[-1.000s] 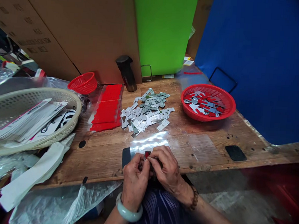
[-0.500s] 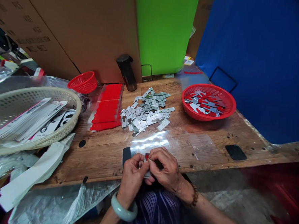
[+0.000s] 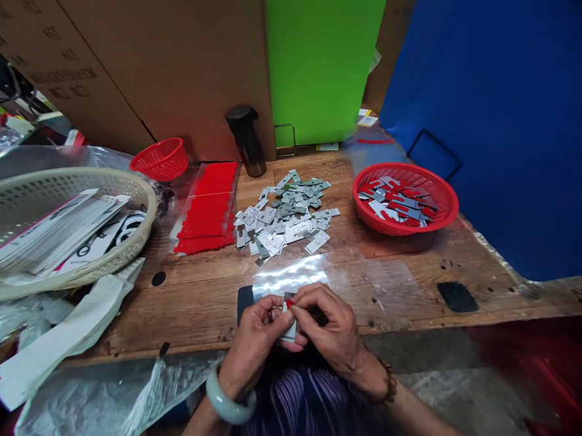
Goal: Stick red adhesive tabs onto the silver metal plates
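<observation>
My left hand point(image 3: 258, 329) is closed around a small flat metal plate point(image 3: 290, 333), its thumb lying across the face. The thumb and fingertips of my right hand point(image 3: 332, 326) pinch a small red piece point(image 3: 289, 303) against the upper part of this plate. Most of the red piece is hidden by the fingers. Just beyond my hands lies a shiny clear sheet point(image 3: 292, 277), and behind it a loose pile of similar metal plates point(image 3: 291, 218). Left of the pile are sheets of red pieces point(image 3: 207, 206) on clear backing.
On the right stands a red basket point(image 3: 403, 230) of plates bearing red parts. A large cream basket point(image 3: 145, 229) with printed cards is at the left, a small red basket point(image 3: 161, 161) behind it. A dark bottle point(image 3: 247, 143) stands before cardboard point(image 3: 183, 53). A black pad point(image 3: 457, 296) lies right.
My right hand has shifted slightly right, and more of the metal plate shows between my hands. The left wrist has moved a little left. The pile and baskets have stayed put.
</observation>
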`<state>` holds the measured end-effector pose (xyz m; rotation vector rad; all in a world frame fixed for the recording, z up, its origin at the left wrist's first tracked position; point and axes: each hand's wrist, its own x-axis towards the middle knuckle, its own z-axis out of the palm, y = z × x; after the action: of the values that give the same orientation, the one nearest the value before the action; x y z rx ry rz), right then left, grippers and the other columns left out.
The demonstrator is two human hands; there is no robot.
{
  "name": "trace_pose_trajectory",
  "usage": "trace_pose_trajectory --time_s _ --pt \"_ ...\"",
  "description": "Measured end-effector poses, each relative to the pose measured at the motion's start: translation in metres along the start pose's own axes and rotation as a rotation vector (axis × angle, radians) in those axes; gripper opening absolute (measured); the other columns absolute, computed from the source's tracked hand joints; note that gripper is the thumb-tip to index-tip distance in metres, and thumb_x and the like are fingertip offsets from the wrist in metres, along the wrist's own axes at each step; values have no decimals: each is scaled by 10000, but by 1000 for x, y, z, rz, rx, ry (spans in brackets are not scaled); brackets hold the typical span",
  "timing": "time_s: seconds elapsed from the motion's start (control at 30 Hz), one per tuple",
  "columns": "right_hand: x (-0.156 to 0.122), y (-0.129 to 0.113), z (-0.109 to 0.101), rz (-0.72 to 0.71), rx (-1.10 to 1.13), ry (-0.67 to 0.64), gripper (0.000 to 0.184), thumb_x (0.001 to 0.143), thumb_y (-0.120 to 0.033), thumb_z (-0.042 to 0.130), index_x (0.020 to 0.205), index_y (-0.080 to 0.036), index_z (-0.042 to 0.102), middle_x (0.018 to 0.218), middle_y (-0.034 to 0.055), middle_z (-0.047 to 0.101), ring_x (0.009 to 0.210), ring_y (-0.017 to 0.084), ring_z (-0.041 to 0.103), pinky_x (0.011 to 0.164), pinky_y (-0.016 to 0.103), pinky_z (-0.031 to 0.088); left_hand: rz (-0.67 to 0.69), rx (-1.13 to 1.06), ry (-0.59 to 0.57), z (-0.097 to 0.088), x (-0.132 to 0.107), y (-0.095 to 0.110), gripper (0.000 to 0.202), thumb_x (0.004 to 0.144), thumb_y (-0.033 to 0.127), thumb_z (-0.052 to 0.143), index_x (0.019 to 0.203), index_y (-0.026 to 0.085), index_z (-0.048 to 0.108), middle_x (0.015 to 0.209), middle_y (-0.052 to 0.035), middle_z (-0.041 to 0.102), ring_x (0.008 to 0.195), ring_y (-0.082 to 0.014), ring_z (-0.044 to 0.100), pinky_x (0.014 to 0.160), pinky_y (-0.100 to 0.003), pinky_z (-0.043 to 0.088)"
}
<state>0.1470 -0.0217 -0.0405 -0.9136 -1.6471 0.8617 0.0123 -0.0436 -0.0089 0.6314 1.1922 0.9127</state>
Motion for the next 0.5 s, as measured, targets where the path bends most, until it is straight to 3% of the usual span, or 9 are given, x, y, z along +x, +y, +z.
trace_pose_trajectory --time_s 0.2,0.33,0.5 --pt "-2 -3 -3 -75 -12 -38 142 821 -81 518 784 -201 583 794 29 633 800 170 563 738 335 448 -165 -226 -114 -2 -6 11 209 724 294 690 852 140 629 791 -26 628 689 -121 616 667 -308 567" --pt "-4 -2 -4 -103 -19 -60 171 809 -61 526 836 -212 602 828 31 621 834 177 550 763 347 442 -144 -264 -109 -3 -6 8 234 800 363 595 859 138 619 760 -37 634 642 -127 627 581 -280 563" --pt "-7 2 -3 -26 -36 -53 121 794 -101 566 778 -199 636 1003 81 522 990 210 513 797 334 455 -139 -191 -53 -3 -5 3 242 746 360 651 829 144 581 695 -22 638 530 -130 632 480 -252 543"
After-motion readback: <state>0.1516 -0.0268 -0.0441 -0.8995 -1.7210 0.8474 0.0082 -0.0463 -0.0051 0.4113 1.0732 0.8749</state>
